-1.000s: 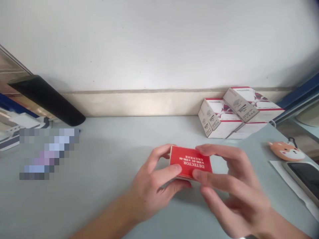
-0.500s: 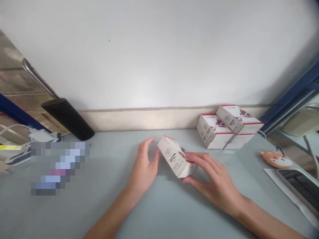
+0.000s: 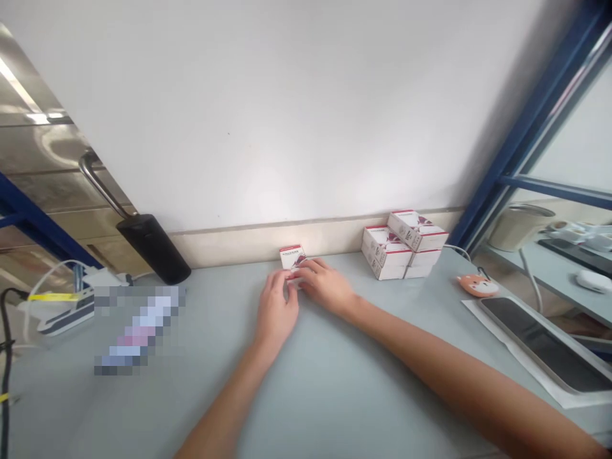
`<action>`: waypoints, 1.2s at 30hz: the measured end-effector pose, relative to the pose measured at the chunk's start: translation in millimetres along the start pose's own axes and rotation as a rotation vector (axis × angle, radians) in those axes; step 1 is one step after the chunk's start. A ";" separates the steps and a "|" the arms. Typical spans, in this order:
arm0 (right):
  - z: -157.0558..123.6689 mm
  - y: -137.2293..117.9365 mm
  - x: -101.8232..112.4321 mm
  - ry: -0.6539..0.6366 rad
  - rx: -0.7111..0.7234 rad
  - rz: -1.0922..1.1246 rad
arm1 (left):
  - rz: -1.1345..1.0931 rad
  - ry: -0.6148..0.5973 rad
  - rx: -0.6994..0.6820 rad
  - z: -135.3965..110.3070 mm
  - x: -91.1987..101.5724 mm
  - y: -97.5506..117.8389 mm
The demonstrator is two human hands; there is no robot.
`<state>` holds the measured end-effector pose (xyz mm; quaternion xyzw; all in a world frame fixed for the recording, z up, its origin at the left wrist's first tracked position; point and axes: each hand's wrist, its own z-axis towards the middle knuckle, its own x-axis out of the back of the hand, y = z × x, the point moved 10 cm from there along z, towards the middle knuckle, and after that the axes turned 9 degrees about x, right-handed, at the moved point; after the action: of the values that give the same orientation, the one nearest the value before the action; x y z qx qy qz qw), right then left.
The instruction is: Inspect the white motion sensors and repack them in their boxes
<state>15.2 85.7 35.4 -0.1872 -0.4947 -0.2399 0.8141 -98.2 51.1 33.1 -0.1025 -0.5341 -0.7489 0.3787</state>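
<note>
A small white box with a red edge and dark red print stands at the back of the table, close to the wall. My left hand closes on its near left side, fingertips against the cardboard. From the right, my right hand grips the same box, its fingers meeting the left ones at the near end. Both hands hide the lower and near part of the box. A stack of several matching boxes is to the right of my right hand, against the wall.
On the right lie an orange animal-faced item and a phone on white paper. A black cylinder with a metal bar leans at the left, near a power strip and a pixelated patch.
The box has moved from the middle of the table back towards the wall and lies lower. My left hand, apart from it before, now touches it. The camera view has turned a little.
</note>
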 end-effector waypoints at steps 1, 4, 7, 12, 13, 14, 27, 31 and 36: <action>9.1 -0.9 -2.5 0.000 -0.005 -0.008 | 0.019 0.004 -0.018 -0.4 0.0 -0.9; 21.9 -7.0 -5.4 0.011 -0.021 -0.032 | 0.073 0.010 -0.052 1.4 2.3 -6.8; 12.7 -11.3 1.0 0.013 0.013 -0.038 | 0.117 0.015 -0.072 5.9 5.7 -12.3; -43.3 35.5 43.4 0.106 -0.061 -0.230 | 0.142 0.038 -0.087 7.4 8.3 -5.6; -57.8 51.2 53.4 0.131 -0.111 -0.298 | 0.138 0.055 -0.101 5.2 9.6 0.1; -72.3 66.7 63.0 0.158 -0.167 -0.359 | 0.130 0.074 -0.120 2.1 11.3 7.1; -125.3 104.6 106.7 0.458 -0.362 -0.067 | -0.445 -0.456 0.223 -24.9 -61.2 37.2; -119.7 74.4 94.0 0.530 -0.319 0.498 | -0.783 -0.655 0.451 -26.1 -89.8 36.8; -113.1 40.1 59.0 0.348 -0.317 0.841 | -0.787 -0.573 0.386 -22.7 -76.3 34.3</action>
<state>142.5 45.0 35.7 -0.4496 -0.1898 0.0099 0.8728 -16.5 61.2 6.0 -0.0232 -0.7425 -0.6645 -0.0807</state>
